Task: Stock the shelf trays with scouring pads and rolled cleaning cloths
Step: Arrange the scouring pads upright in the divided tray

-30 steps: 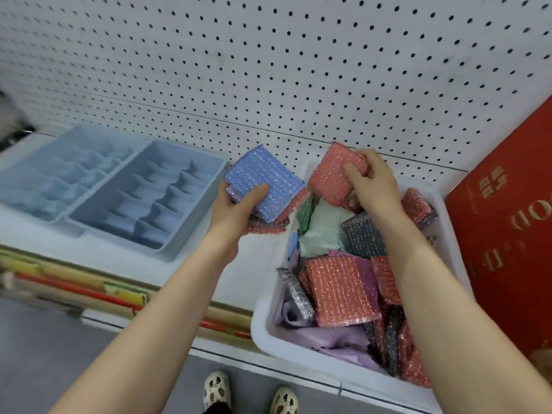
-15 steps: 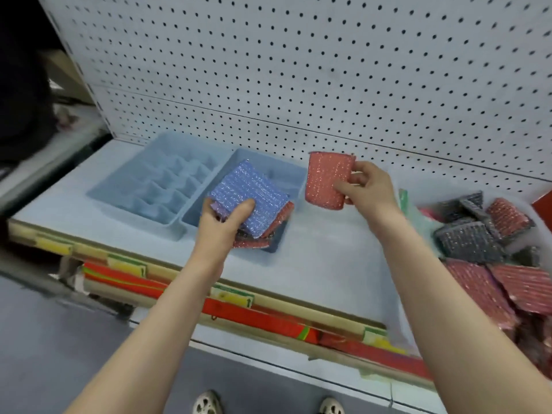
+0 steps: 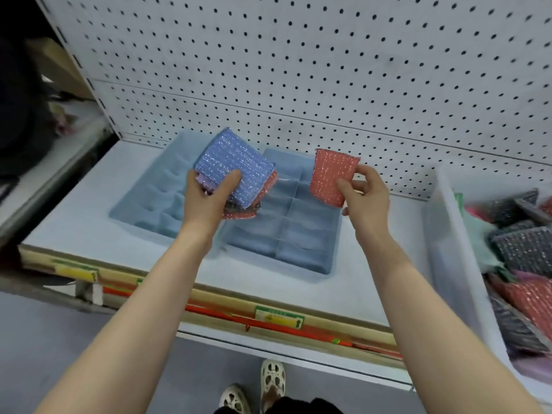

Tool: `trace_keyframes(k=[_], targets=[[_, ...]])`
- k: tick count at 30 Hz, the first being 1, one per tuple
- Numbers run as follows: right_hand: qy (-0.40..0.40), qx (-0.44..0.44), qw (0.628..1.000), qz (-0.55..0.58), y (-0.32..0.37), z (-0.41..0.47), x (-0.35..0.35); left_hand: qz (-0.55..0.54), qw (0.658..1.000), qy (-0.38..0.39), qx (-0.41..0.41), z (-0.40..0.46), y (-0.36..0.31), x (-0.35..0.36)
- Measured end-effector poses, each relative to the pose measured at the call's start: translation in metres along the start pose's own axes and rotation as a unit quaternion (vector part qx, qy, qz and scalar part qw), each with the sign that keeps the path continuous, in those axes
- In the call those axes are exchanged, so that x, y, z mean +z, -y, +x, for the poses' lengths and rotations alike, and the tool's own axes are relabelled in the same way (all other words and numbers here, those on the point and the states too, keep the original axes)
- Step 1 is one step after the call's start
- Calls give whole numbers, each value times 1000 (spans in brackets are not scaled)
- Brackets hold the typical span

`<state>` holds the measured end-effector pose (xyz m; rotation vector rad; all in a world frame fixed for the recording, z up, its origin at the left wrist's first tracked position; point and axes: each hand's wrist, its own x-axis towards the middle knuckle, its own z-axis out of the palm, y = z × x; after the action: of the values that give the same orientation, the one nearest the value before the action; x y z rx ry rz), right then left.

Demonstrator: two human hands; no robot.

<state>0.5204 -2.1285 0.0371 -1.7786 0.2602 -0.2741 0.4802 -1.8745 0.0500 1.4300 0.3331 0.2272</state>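
At the shelf's point(image 3: 89, 234) back left corner sits a blue divided tray point(image 3: 143, 198), its right part hidden behind the left hand point(image 3: 206, 201). That hand's grip is clamped on a stack of scouring pads point(image 3: 236, 168), blue on top, red and purple edges showing beneath; how many there are cannot be told. A second blue tray point(image 3: 298, 228) lies just beside the first. Above its back right corner the right hand point(image 3: 367, 201) pinches a single red pad point(image 3: 331, 174). At the shelf's right edge a white bin point(image 3: 448, 249), cut off by the frame, holds blurred grey and red pads point(image 3: 522, 249).
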Motion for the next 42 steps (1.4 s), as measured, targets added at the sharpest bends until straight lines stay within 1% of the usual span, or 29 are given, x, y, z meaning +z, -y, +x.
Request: trace_keyframes(k=[4,8,11,13,16,19,23,25,26,27,28,29,30,31,32,33,37,39,41,42], targets=[[33,-21,999,-21,-3,27,28,-4,1000,1,-11,19,7,-4],[41,-75,991,-106,1,56,65,-17,999,-1,-35,47,10,-10],[43,-130,968,-212,-3,75,92,-14,998,-1,-55,71,9,-12],[52,-156,943,-290,-9,84,108,-9,998,5,-69,86,11,-13],[72,-160,900,-398,-23,94,126,-2,997,26,-79,102,14,-16],[86,-150,886,-430,-32,94,139,-3,995,37,-92,112,16,-16],[58,-152,879,-448,-25,93,144,7,994,66,-87,123,15,-17],[14,-162,899,-407,-12,88,142,7,993,84,-83,126,14,-16],[-6,-166,919,-357,-2,82,141,9,992,93,-81,126,12,-16],[-9,-162,944,-288,11,75,141,10,992,102,-77,126,10,-15],[13,-142,965,-219,26,67,142,10,991,111,-72,126,8,-14],[57,-111,980,-156,40,58,143,10,990,119,-69,126,7,-14],[113,-80,984,-111,51,51,146,10,990,123,-70,126,6,-12],[161,-59,980,-96,57,47,148,10,990,126,-69,126,4,-11],[191,-52,975,-100,60,43,149,10,989,129,-66,125,2,-11],[203,-40,973,-98,60,42,149,7,989,135,-65,124,-1,-11],[183,23,983,-12,51,42,141,-15,984,165,-66,118,-3,-14],[181,40,983,9,48,40,136,-13,982,178,-67,116,0,-18],[175,63,982,31,46,41,131,-6,982,178,-69,115,4,-22],[157,78,983,47,45,44,128,-8,982,172,-73,116,7,-24]])
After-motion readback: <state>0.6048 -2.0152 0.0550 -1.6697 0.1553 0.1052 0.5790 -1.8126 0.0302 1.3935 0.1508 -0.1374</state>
